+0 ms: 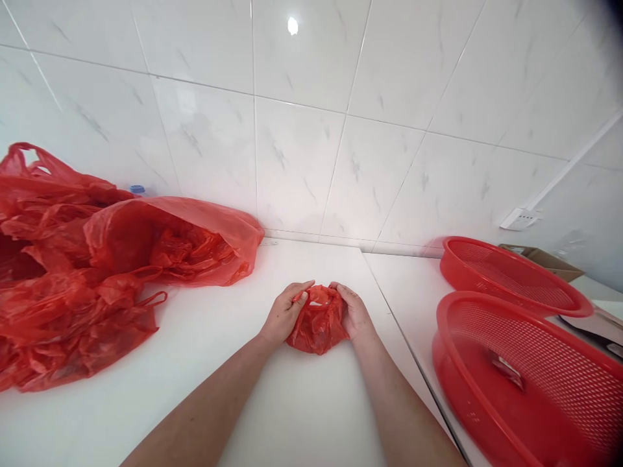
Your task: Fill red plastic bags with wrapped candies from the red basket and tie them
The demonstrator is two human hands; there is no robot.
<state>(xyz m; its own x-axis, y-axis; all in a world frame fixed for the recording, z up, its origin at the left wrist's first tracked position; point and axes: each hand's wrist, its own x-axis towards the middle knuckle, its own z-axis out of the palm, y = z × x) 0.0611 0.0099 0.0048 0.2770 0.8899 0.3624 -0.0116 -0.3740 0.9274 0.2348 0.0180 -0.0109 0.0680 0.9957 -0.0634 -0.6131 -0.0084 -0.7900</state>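
Note:
Between my two hands is a small crumpled red plastic bag [318, 331], low over the white table [302, 415]. My left hand [286, 312] grips the bag's left side, thumb and fingers closed on the thin plastic near its top. On the opposite side my right hand [354, 311] holds the bag, its fingers curled over the upper edge. A pale gap shows through the top of the bag, between the bunched edges. I cannot tell whether anything is inside it.
A large heap of red plastic bags [73, 279] covers the table's left side, with a blue bottle cap [137, 189] behind it. Two red mesh baskets [516, 383] stand at the right; the nearer holds a small packet [509, 373]. A tiled wall [302, 162] rises behind, with a power strip [520, 219].

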